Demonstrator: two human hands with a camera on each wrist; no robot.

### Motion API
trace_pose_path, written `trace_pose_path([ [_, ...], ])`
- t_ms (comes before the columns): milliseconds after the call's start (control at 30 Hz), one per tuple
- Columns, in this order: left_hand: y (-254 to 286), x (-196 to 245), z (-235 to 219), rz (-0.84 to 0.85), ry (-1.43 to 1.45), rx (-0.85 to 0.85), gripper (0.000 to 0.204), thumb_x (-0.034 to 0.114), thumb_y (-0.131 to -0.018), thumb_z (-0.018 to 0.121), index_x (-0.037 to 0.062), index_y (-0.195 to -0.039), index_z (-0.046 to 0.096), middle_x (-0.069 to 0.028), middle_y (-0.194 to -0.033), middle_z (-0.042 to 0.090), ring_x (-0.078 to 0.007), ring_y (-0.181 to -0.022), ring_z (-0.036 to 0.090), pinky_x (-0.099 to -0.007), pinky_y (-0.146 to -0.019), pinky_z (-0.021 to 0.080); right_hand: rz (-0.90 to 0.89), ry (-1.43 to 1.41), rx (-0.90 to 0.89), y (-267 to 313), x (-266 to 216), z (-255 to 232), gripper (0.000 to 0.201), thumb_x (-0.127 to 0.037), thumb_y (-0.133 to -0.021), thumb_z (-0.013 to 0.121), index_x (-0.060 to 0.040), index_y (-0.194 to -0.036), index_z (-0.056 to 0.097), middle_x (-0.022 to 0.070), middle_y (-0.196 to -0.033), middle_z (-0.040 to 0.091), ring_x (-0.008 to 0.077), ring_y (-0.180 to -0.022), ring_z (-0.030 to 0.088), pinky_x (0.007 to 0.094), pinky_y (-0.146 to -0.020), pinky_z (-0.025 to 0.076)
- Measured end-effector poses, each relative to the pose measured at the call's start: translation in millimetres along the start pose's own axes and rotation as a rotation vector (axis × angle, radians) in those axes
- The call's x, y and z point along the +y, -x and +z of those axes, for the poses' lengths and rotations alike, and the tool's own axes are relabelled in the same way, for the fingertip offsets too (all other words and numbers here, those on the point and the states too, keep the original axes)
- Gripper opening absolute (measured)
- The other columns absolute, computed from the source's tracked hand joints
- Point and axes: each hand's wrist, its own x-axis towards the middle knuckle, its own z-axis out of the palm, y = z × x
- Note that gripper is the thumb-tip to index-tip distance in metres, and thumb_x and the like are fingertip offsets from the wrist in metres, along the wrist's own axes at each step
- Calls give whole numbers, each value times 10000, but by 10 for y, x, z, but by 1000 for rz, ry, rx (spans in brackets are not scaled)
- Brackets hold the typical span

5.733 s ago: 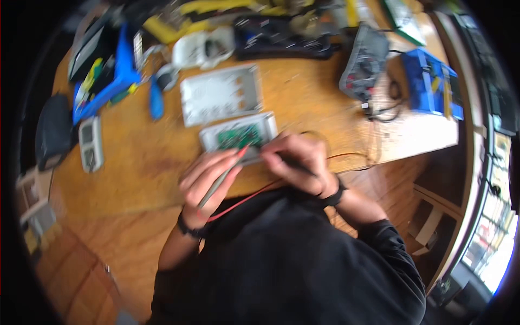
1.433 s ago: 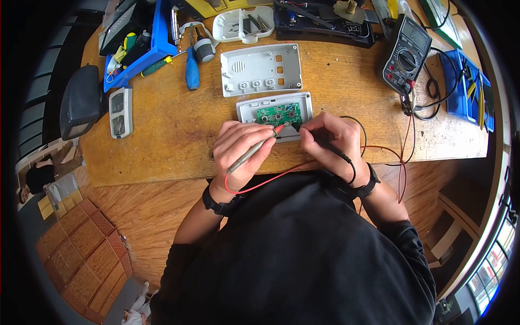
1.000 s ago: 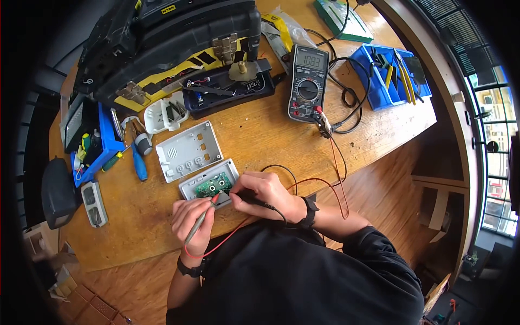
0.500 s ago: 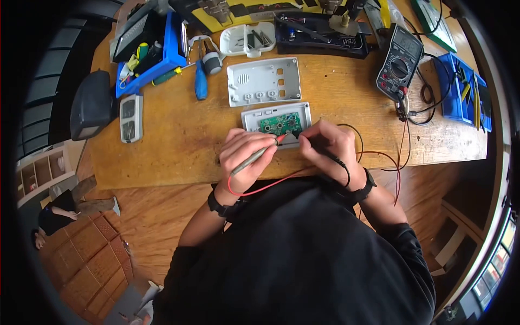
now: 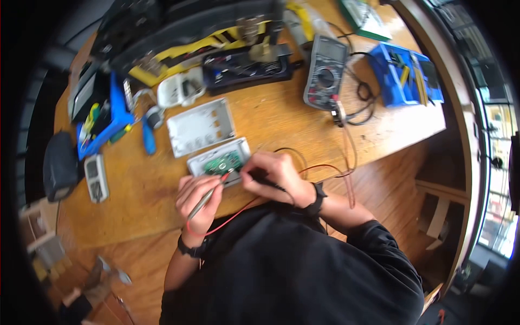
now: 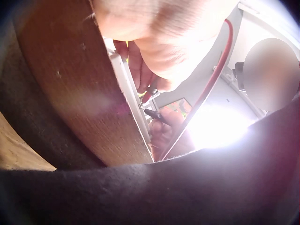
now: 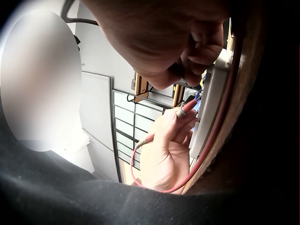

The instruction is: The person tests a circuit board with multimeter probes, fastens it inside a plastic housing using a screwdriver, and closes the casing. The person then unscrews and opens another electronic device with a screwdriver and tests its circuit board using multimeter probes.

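My left hand (image 5: 198,201) pinches a grey test probe (image 5: 202,203) with a red tip, its red lead looping back under the wrist. The tip points down at a green circuit board (image 5: 218,164), which lies in a light grey housing half (image 5: 245,146). From the other side my right hand (image 5: 275,174) grips a black test probe (image 5: 264,176), its fingers over the housing's right end. In the left wrist view, the tips of the red-tipped probe (image 6: 149,95) and black probe (image 6: 153,114) come close together beside the housing edge (image 6: 125,86).
Behind the board lies the other housing half (image 5: 197,127). A multimeter (image 5: 326,76) stands at the back right with the leads plugged in, near a blue tool bin (image 5: 395,89). Another blue bin (image 5: 116,103), a blue-handled screwdriver (image 5: 148,138) and a black toolbox (image 5: 184,27) are around.
The head view swings left and right between frames, shifting the whole scene. Both hands keep their probes at the circuit board throughout, with little visible change in grip.
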Motion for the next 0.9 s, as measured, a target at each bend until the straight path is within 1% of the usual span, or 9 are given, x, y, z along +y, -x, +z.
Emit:
trace_pose_path([
  [33, 2, 19, -24, -17, 4, -23, 140, -26, -913, 832, 6, -1035, 772, -139, -1019, 834, -307, -919, 791, -417, -875, 552, -7, -9, 11, 7, 11, 40, 111, -90, -961, 820, -31, -994, 731, 118, -844, 718, 244, -712, 717, 349, -615, 566],
  [200, 17, 4, -7, -10, 10, -23, 131, -25, -918, 826, -1, -1034, 769, -146, -1009, 828, -322, -920, 779, -425, -878, 561, -30, -18, 46, 12, 34, 62, 125, -90, -957, 817, -27, -963, 709, 117, -820, 701, 259, -705, 705, 365, -605, 556],
  [367, 40, 12, -21, -33, -1, -30, 140, -24, -919, 825, -7, -1045, 766, -159, -1032, 825, -341, -943, 770, -434, -903, 572, -35, -11, 14, 27, 67, 60, 118, -92, -973, 819, -15, -983, 729, 121, -858, 711, 256, -741, 723, 359, -623, 567],
  [600, 50, 4, -4, -25, -12, -28, 139, -33, -924, 815, -6, -1052, 767, -151, -1033, 826, -336, -955, 768, -433, -912, 575, -63, -8, 9, 22, 110, 65, 122, -81, -964, 814, -3, -985, 722, 126, -864, 712, 262, -767, 730, 368, -648, 573],
  [700, 29, 6, 12, -11, -18, -8, 117, 12, -928, 838, 1, -1022, 768, -140, -997, 830, -306, -918, 798, -420, -887, 554, -66, -20, 19, 39, 110, 74, 117, -69, -969, 809, -1, -997, 718, 124, -863, 713, 272, -774, 730, 377, -645, 566],
  [767, 36, 6, 1, -9, -9, -7, 126, 1, -925, 834, -4, -1031, 766, -142, -995, 825, -308, -912, 790, -424, -894, 554, -125, -15, 64, 41, 22, 40, 132, -73, -972, 827, -7, -1037, 733, 122, -850, 706, 278, -775, 730, 386, -658, 564],
  [833, 66, -19, -12, -19, -2, -7, 127, 2, -931, 830, -11, -1038, 763, -146, -995, 822, -312, -912, 784, -425, -894, 558, -274, 224, 186, 74, -120, -142, 178, -99, -971, 852, -13, -1087, 749, 123, -866, 719, 289, -778, 727, 394, -684, 565],
  [867, 82, -26, -22, -37, 3, -9, 129, 2, -936, 826, -19, -1045, 760, -149, -994, 819, -316, -911, 777, -426, -894, 562, -345, 264, 240, 61, -163, -307, 223, -111, -957, 866, -16, -1127, 759, 128, -900, 739, 297, -790, 733, 398, -708, 569],
  [900, 92, -22, -26, -36, 3, -10, 129, 2, -936, 826, -19, -1045, 760, -149, -994, 819, -316, -911, 777, -426, -894, 562, -312, 269, 326, 70, -244, -472, 240, -84, -935, 867, -18, -1138, 757, 138, -956, 768, 312, -823, 745, 408, -728, 573],
])
